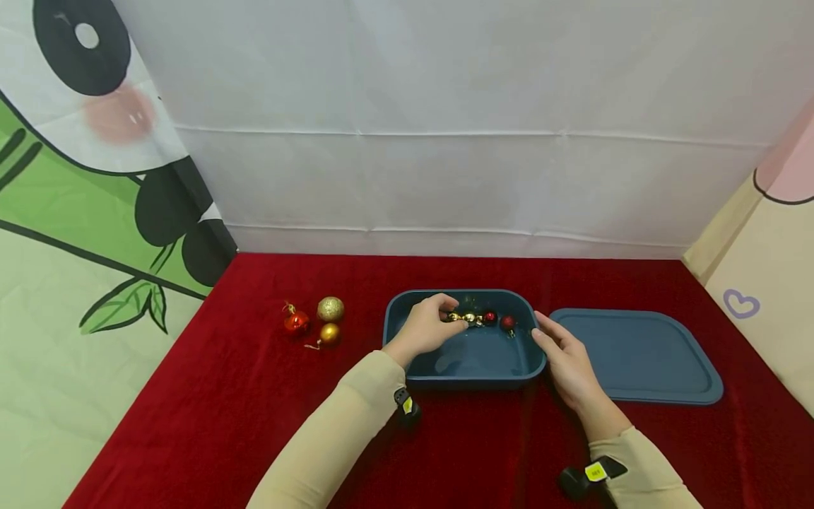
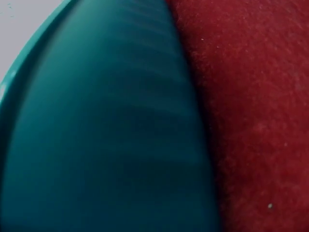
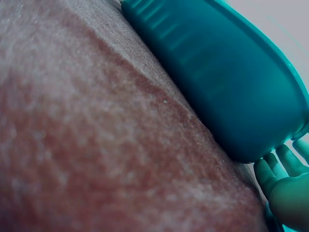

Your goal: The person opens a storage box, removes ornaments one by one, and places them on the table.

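A dark blue plastic tub (image 1: 467, 378) stands on the red cloth in the head view. My left hand (image 1: 449, 315) reaches into it from the left, and its curled fingers pinch a gold bauble (image 1: 469, 318). Two red baubles (image 1: 507, 323) lie beside it on the tub's floor. My right hand (image 1: 545, 332) rests with straight fingers against the tub's right rim. The left wrist view shows only the tub's outer wall (image 2: 106, 135) and cloth. In the right wrist view the tub's wall (image 3: 227, 82) fills the top, with my fingertips (image 3: 285, 186) at the lower right.
The tub's flat blue lid (image 1: 636, 353) lies to the right on the cloth. Left of the tub sit a red bauble (image 1: 296, 322), a glittery gold one (image 1: 331, 309) and a shiny gold one (image 1: 329, 333). White fabric walls close off the back.
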`<action>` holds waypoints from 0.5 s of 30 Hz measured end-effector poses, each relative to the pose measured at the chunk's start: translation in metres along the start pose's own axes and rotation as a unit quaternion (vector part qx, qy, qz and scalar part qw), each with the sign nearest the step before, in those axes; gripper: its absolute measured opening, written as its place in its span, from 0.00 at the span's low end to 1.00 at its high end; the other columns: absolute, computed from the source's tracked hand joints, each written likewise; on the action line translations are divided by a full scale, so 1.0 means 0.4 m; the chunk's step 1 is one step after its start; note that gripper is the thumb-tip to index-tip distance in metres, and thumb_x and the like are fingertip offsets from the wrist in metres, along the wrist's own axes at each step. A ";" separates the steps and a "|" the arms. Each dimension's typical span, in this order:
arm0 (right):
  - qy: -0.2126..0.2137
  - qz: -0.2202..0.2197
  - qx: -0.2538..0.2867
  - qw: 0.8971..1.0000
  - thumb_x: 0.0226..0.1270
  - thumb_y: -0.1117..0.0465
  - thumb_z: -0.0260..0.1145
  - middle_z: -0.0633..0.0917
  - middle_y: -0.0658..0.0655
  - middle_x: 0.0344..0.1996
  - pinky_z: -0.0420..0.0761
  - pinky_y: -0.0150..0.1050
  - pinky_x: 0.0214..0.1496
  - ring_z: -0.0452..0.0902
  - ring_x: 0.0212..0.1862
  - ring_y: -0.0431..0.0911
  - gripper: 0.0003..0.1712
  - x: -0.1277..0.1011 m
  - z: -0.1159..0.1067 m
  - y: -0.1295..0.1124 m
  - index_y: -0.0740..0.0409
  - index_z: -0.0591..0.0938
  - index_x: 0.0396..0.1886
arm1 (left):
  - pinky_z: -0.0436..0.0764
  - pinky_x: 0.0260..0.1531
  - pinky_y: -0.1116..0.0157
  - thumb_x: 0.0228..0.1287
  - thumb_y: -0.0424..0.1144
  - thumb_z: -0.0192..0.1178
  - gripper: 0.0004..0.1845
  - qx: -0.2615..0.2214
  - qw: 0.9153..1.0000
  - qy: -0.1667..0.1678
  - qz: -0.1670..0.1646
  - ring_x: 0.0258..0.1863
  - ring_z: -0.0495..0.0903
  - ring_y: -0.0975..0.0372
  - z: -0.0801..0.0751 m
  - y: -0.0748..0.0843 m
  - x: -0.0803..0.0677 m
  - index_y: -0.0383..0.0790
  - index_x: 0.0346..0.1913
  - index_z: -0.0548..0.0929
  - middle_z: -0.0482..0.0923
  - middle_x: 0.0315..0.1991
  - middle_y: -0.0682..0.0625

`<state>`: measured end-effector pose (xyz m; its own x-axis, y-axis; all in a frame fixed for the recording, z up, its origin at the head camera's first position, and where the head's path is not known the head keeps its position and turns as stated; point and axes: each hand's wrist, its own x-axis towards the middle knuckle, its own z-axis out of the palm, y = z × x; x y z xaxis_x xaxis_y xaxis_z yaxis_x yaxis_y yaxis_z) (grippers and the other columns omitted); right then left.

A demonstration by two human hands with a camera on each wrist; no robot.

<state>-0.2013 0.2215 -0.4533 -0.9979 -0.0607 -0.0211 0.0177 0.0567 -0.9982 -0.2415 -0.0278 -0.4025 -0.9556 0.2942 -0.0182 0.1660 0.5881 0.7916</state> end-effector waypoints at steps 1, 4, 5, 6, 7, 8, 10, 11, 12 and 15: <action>0.000 0.000 0.000 1.000 0.71 0.47 0.55 0.62 0.61 0.69 0.74 0.21 0.51 0.70 0.54 0.30 0.37 0.000 0.000 0.000 0.57 0.58 0.73 | 0.77 0.50 0.56 0.62 0.45 0.61 0.25 0.004 1.000 -0.007 0.001 0.55 0.74 0.53 0.002 -0.002 0.001 0.39 0.60 0.74 0.74 0.59 0.44; 0.001 0.000 0.000 1.000 0.71 0.47 0.55 0.62 0.61 0.69 0.73 0.21 0.51 0.70 0.54 0.29 0.37 0.001 0.001 0.000 0.57 0.59 0.73 | 0.75 0.55 0.54 0.62 0.45 0.62 0.28 0.024 0.999 -0.027 0.006 0.59 0.71 0.53 0.008 -0.010 0.006 0.40 0.64 0.71 0.71 0.62 0.45; 0.002 0.000 0.000 1.000 0.71 0.47 0.55 0.62 0.61 0.69 0.73 0.20 0.51 0.70 0.54 0.29 0.37 0.001 0.001 -0.001 0.58 0.59 0.73 | 0.73 0.57 0.54 0.62 0.44 0.62 0.29 0.030 0.999 -0.033 0.007 0.61 0.70 0.52 0.010 -0.011 0.008 0.40 0.65 0.70 0.69 0.64 0.45; 0.003 0.001 -0.001 1.000 0.71 0.47 0.55 0.62 0.61 0.69 0.73 0.20 0.51 0.70 0.54 0.29 0.37 0.000 0.001 -0.001 0.58 0.59 0.73 | 0.72 0.59 0.53 0.62 0.45 0.62 0.30 0.035 0.999 -0.038 0.007 0.63 0.69 0.52 0.011 -0.012 0.009 0.41 0.66 0.69 0.68 0.65 0.46; 0.003 0.002 -0.001 1.000 0.71 0.47 0.55 0.63 0.60 0.69 0.73 0.20 0.51 0.70 0.54 0.30 0.37 0.000 0.001 -0.002 0.57 0.59 0.73 | 0.72 0.60 0.52 0.62 0.45 0.62 0.31 0.037 0.998 -0.042 0.006 0.64 0.68 0.52 0.012 -0.013 0.010 0.41 0.66 0.68 0.67 0.66 0.46; 0.003 0.003 -0.001 1.000 0.71 0.47 0.55 0.63 0.61 0.69 0.73 0.21 0.51 0.70 0.55 0.30 0.37 0.000 0.001 -0.003 0.57 0.59 0.73 | 0.71 0.61 0.52 0.61 0.45 0.63 0.31 0.041 0.998 -0.046 0.005 0.65 0.67 0.52 0.014 -0.014 0.011 0.42 0.67 0.68 0.66 0.67 0.46; 0.004 0.003 -0.002 1.000 0.71 0.47 0.55 0.63 0.60 0.69 0.73 0.20 0.51 0.70 0.54 0.30 0.37 0.000 0.000 -0.004 0.57 0.59 0.73 | 0.70 0.62 0.52 0.61 0.44 0.63 0.33 0.043 0.998 -0.053 0.003 0.67 0.65 0.52 0.015 -0.015 0.011 0.42 0.68 0.66 0.65 0.68 0.47; 0.004 0.003 -0.003 1.000 0.71 0.47 0.55 0.63 0.61 0.69 0.73 0.21 0.51 0.70 0.54 0.30 0.37 -0.001 0.000 -0.005 0.57 0.59 0.73 | 0.69 0.62 0.52 0.61 0.44 0.63 0.33 0.043 0.998 -0.055 0.003 0.67 0.64 0.52 0.015 -0.015 0.011 0.42 0.68 0.66 0.65 0.68 0.47; 0.004 0.002 -0.004 1.000 0.70 0.47 0.55 0.63 0.61 0.69 0.73 0.20 0.51 0.70 0.54 0.30 0.37 -0.001 0.000 -0.005 0.57 0.59 0.73 | 0.69 0.63 0.53 0.61 0.44 0.63 0.33 0.042 0.998 -0.055 0.004 0.67 0.65 0.52 0.015 -0.015 0.011 0.42 0.68 0.65 0.65 0.68 0.47; 0.005 0.000 -0.003 1.000 0.71 0.47 0.55 0.63 0.61 0.69 0.73 0.20 0.51 0.70 0.54 0.30 0.37 -0.001 -0.002 -0.006 0.57 0.59 0.73 | 0.70 0.62 0.53 0.61 0.41 0.63 0.33 0.042 0.998 -0.053 0.008 0.66 0.66 0.52 0.014 -0.015 0.012 0.41 0.68 0.65 0.66 0.67 0.46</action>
<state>-0.2010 0.2220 -0.4507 -0.9985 -0.0500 -0.0212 0.0180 0.0630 -0.9979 -0.2456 -0.0256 -0.4107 -0.9221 0.3797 -0.0748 0.2046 0.6425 0.7385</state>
